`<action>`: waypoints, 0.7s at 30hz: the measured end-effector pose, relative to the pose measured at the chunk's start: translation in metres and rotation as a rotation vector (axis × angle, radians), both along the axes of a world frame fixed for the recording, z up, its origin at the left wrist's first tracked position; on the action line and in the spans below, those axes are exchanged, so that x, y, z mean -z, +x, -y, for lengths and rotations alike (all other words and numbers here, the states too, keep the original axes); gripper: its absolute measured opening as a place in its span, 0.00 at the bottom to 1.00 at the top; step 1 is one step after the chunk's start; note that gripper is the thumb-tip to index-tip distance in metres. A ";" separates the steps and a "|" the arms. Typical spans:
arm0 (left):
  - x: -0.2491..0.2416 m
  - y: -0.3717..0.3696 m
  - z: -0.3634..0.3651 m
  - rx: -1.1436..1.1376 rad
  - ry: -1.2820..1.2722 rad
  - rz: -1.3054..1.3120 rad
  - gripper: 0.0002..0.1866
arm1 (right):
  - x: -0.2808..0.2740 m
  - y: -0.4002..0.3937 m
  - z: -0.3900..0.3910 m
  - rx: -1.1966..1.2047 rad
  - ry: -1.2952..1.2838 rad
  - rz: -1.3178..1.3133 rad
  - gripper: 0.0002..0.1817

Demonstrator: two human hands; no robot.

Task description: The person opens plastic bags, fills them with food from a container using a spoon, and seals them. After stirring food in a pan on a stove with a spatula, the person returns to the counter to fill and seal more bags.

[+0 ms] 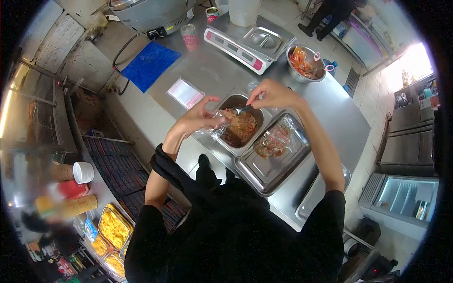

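Observation:
My right hand [277, 95] pinches a spoon [244, 109] by its handle above a deep steel pan [227, 145]. Chopped reddish food [244, 126] in sauce lies in that pan. At the pan's left side my left hand [200, 117] grips a small clear plastic bag [218, 123], with the spoon's bowl close to the bag's mouth. Whether food is passing into the bag cannot be made out. A shallow steel tray [255, 178] to the right carries several clear bags filled with similar food [273, 143].
A stack of clear bags [185, 93] lies on the steel table behind my left hand. Farther back are a blue sheet [150, 66], a kitchen scale [234, 51] and a steel bowl [305, 75] with orange bagged items. A person [329, 16] stands at the far right.

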State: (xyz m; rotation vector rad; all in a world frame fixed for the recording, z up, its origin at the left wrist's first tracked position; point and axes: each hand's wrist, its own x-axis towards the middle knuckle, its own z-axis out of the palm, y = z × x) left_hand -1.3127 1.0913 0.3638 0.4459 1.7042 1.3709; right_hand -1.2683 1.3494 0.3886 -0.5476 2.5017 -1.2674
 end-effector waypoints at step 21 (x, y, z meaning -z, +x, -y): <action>0.021 0.021 -0.049 -0.252 0.596 -0.123 0.34 | -0.074 0.067 0.061 0.203 0.870 -0.620 0.07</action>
